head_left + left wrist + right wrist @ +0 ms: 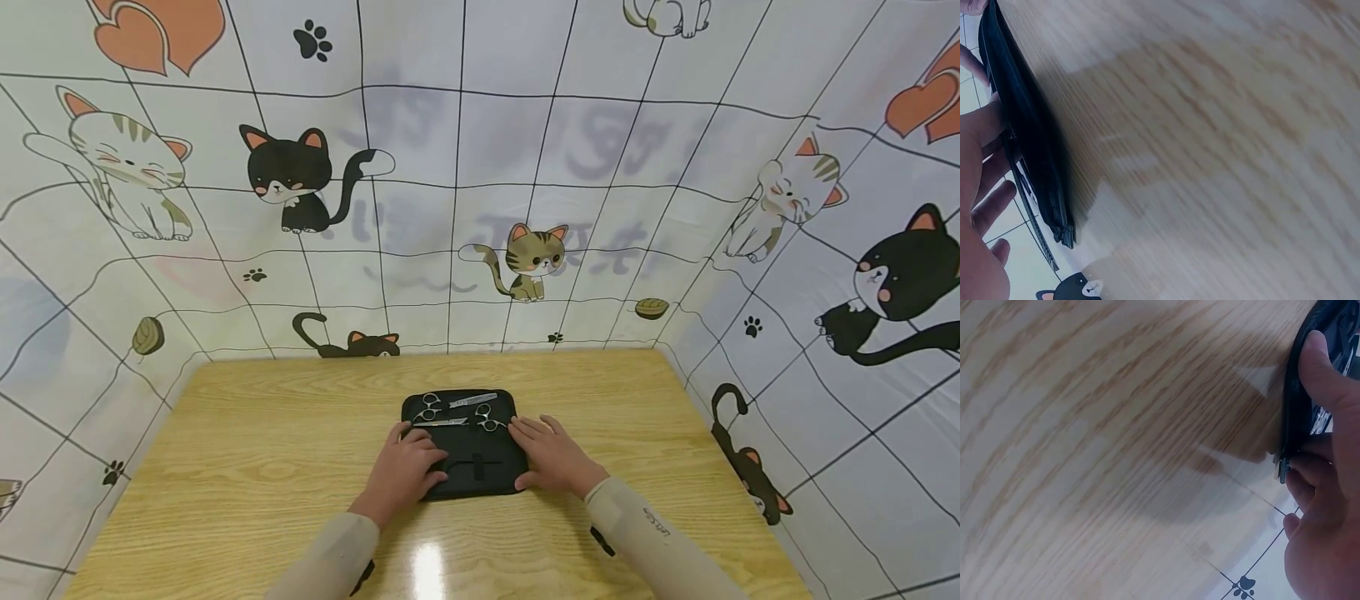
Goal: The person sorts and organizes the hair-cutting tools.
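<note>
A black zip case point(467, 479) lies on the table with its dark inside facing up. Two pairs of silver scissors show in its far half, one at the left point(438, 422) and one at the right point(487, 417). My left hand point(401, 467) rests over the left side of the case, its thumb and a finger on the near panel. At the right edge, my right hand point(555, 458) touches the case with thumb and fingers spread apart. The right wrist view shows the thumb point(1317, 353) on the rim and the other fingers by the zipper end.
The case sits on a light wooden table point(285, 450). Behind and at both sides hangs a white cloth point(420, 200) with a grid and cartoon cats. A narrow strap loop point(478, 467) crosses the near panel of the case.
</note>
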`<state>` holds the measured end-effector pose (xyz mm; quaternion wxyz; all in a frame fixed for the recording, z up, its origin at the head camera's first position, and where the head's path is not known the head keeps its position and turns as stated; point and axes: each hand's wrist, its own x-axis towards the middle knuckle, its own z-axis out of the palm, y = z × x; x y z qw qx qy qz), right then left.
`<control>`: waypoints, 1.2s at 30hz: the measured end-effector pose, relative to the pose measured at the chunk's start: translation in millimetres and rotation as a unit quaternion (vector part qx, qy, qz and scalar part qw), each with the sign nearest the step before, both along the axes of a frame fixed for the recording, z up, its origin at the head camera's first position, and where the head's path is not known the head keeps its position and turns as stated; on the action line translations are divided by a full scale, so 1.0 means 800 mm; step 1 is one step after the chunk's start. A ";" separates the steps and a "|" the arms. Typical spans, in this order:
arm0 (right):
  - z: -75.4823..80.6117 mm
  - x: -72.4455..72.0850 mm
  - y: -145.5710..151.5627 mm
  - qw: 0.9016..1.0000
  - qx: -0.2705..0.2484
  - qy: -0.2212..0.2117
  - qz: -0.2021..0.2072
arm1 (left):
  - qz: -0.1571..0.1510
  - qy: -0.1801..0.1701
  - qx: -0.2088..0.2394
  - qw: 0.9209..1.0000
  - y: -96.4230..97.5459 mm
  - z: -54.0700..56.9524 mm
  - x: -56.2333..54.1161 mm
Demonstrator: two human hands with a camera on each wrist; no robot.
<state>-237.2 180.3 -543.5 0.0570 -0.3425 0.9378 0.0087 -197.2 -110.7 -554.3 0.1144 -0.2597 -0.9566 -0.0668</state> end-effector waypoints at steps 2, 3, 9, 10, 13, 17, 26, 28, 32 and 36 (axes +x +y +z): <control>0.000 0.000 0.001 1.000 0.003 0.000 0.000 | -0.004 0.008 0.002 1.000 0.002 -0.002 -0.001; -0.001 0.000 0.001 1.000 0.004 0.001 0.001 | -0.005 0.011 0.004 1.000 0.004 -0.003 -0.001; -0.002 0.001 0.002 1.000 0.000 0.000 0.007 | -0.005 0.007 0.004 1.000 0.015 -0.005 -0.003; -0.001 0.002 0.002 1.000 -0.001 0.000 0.008 | -0.004 0.006 0.002 1.000 0.017 -0.005 -0.003; -0.001 0.002 0.003 1.000 -0.004 -0.001 0.010 | -0.002 0.007 0.002 1.000 0.022 -0.004 -0.003; -0.002 0.002 0.004 1.000 -0.003 0.000 0.011 | -0.003 0.015 0.000 1.000 0.029 -0.005 -0.003; -0.002 0.001 0.003 1.000 -0.008 -0.008 0.007 | 0.004 0.004 0.002 1.000 0.041 -0.007 -0.004; -0.001 0.001 0.002 1.000 -0.008 -0.011 0.005 | 0.006 0.000 0.004 1.000 0.043 -0.005 -0.004; -0.001 0.000 0.002 1.000 -0.007 -0.009 0.004 | 0.008 0.002 0.007 1.000 0.045 -0.004 -0.003; -0.002 0.000 0.003 1.000 -0.004 -0.005 0.002 | 0.007 0.016 0.013 1.000 0.044 -0.008 -0.002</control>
